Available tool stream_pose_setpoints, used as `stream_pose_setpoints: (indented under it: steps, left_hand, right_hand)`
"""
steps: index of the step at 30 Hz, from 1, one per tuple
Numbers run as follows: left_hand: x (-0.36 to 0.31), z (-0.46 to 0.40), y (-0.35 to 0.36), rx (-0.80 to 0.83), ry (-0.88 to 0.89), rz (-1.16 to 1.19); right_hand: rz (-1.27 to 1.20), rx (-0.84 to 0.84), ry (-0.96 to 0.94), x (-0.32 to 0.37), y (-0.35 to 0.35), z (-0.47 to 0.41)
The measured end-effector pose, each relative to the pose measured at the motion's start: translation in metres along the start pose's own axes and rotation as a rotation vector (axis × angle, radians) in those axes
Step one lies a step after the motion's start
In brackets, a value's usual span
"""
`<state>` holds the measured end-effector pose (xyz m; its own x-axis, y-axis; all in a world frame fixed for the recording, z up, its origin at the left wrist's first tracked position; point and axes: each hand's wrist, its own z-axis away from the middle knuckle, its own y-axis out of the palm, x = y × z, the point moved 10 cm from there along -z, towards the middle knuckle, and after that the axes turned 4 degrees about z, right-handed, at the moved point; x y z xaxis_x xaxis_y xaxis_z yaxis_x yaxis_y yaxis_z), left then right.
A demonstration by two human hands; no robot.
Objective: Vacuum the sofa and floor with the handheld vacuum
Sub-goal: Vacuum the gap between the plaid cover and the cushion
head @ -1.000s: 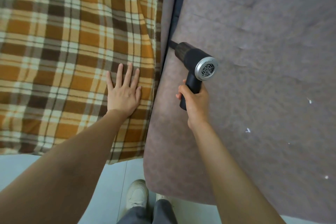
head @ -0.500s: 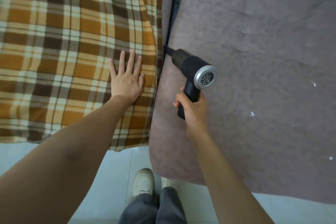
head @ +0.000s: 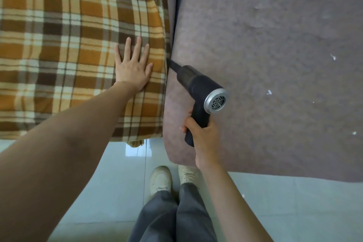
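A black handheld vacuum [head: 198, 86] with a silver vented rear cap is held by its grip in my right hand [head: 204, 137]. Its thin nozzle points up-left into the dark gap between the grey-mauve sofa cushion [head: 275, 65] and the cushion under an orange-brown plaid blanket [head: 59, 45]. My left hand [head: 133, 67] presses flat, fingers spread, on the plaid blanket just left of the gap. A few small white crumbs [head: 269, 92] lie on the grey cushion to the right of the vacuum.
Pale glossy floor tiles [head: 294, 212] run along the sofa's front edge. My feet in cream sneakers [head: 161, 180] and grey trousers stand close to the sofa front, below the gap. One white speck lies on the floor [head: 243, 195].
The vacuum and my right hand have slid toward the sofa's front edge along the gap. My left hand stays flat on the blanket. More floor shows as the view tilts back.
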<state>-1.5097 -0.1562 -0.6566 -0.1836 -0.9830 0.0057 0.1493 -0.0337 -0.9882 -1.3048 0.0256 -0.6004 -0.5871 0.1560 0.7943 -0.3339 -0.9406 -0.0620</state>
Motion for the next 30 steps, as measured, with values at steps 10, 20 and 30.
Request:
stream_pose_setpoints:
  steps: [10, 20, 30]
  left_hand:
    - [-0.001, 0.006, 0.000, -0.038, -0.007, 0.028]
    - [0.000, 0.007, 0.000, -0.066, -0.012, 0.034]
    - [0.000, 0.007, 0.003, -0.079, -0.025, -0.003]
  right_hand:
    - [-0.003, -0.045, 0.012, -0.019, -0.015, 0.023]
    - [-0.021, -0.027, -0.048, 0.018, -0.009, -0.001]
    - [0.037, -0.081, -0.133, 0.086, 0.014, -0.079]
